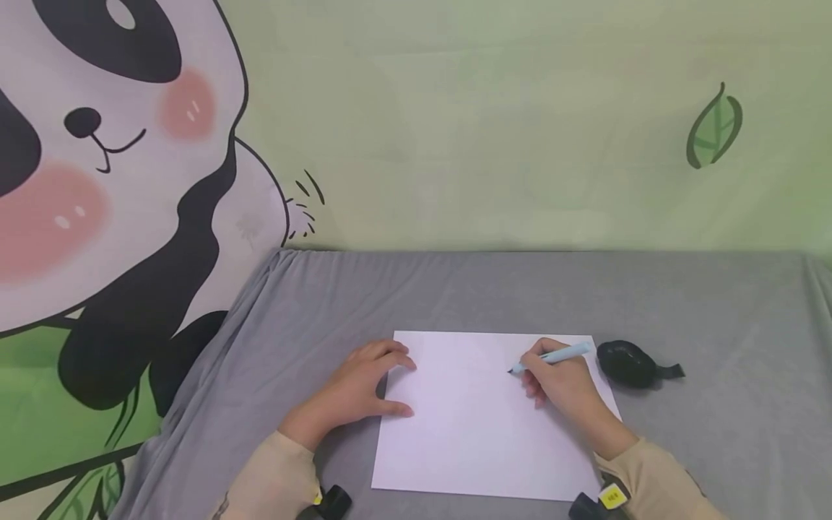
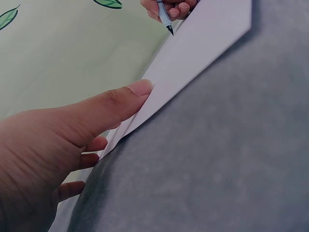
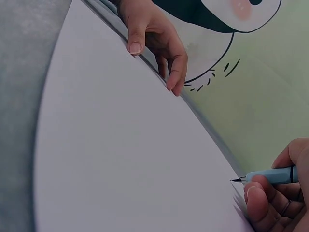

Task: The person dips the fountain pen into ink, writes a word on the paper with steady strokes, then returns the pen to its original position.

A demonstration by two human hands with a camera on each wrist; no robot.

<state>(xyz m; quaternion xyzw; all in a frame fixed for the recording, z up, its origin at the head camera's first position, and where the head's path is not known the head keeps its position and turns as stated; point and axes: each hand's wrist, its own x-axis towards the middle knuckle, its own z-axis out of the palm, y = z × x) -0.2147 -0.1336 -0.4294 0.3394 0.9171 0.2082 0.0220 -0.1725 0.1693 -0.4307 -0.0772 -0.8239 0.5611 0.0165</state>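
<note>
A blank white sheet of paper (image 1: pixel 468 426) lies on the grey cloth. My right hand (image 1: pixel 560 379) pinches a light blue pen (image 1: pixel 565 353) over the sheet's upper right part. The pen's dark pointed tip is close to the paper in the right wrist view; whether it touches, I cannot tell. No marks show on the sheet. At the sheet's left edge, my left hand (image 1: pixel 357 386) rests with thumb and fingers spread. Its thumb (image 2: pixel 140 88) lies on the paper's edge in the left wrist view, and the fingertips reach onto the sheet in the head view.
A glossy black rounded object (image 1: pixel 627 364) with a short tail lies just right of the paper. Grey cloth (image 1: pixel 728 433) covers the table, hanging in folds on the left. Behind stands a pale green wall (image 1: pixel 494 144) with a panda picture (image 1: pixel 143 217).
</note>
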